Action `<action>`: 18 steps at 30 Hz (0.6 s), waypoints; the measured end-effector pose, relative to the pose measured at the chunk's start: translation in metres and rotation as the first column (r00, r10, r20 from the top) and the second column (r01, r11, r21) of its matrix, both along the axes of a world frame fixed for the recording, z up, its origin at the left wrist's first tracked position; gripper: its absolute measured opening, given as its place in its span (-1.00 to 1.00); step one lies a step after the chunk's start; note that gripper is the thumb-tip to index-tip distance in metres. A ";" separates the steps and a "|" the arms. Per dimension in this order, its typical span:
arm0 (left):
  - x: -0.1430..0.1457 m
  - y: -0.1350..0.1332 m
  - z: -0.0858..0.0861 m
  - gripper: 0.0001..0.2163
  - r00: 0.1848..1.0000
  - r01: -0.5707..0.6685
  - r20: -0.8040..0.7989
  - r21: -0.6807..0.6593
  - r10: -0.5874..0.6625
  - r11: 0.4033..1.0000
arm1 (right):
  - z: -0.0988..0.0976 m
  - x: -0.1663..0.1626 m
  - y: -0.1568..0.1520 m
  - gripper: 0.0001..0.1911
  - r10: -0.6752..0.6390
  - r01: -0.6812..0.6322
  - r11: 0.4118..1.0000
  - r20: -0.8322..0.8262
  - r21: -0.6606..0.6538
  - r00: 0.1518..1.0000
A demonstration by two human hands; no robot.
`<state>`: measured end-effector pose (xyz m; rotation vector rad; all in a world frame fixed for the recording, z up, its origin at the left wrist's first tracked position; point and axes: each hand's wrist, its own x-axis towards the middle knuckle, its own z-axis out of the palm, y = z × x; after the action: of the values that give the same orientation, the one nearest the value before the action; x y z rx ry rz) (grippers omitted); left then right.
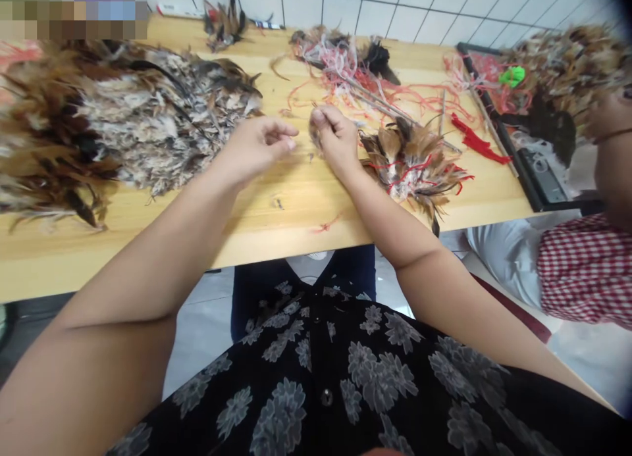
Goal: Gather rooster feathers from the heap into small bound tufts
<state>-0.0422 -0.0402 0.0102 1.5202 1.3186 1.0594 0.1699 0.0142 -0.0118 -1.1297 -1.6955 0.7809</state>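
1. The right hand (336,139) is above the wooden table (276,235), with its thumb pressed against the bent fingers. It pinches a small feather (315,139), which is blurred, so its exact shape I cannot tell.
2. The left hand (257,150) is beside it, near but not touching. Its thumb and index finger are curved and stand a little apart, and between them I see no object.
3. Just beside the left hand, on its outer side, there lies a wide pile of pale and grey feathers (153,127). Longer brown feathers (42,140) lie at its far left.
4. Close to the right wrist there is a bundle of brown feathers (402,156), with red strings across it.
5. Behind the hands, pink and white strings (338,64) lie in a tangle, and thin sticks (382,106) are next to them.
6. More to the right are a red strip (476,140) and a black-edged tray (526,163). Beyond these, the arm of another person (615,160) is partly visible.
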 end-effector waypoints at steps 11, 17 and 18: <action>0.025 -0.003 -0.002 -0.69 0.970 0.180 0.174 -0.049 -0.169 0.982 | 0.000 0.002 -0.030 -0.44 0.072 -0.073 0.997 0.024 0.036 0.997; -0.012 -0.013 0.006 -0.53 0.984 0.103 0.147 -0.026 -0.098 0.994 | -0.015 0.003 -0.022 -0.42 0.077 -0.077 0.997 -0.037 -0.012 0.996; -0.018 -0.016 0.008 -0.52 0.987 0.063 0.149 -0.022 -0.059 0.998 | -0.018 0.003 -0.020 -0.41 0.087 -0.088 0.994 -0.020 -0.067 0.996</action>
<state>-0.0604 -0.0564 0.0182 1.4246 1.1727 1.0896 0.1725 -0.0057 -0.0294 -1.0977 -1.7252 0.9058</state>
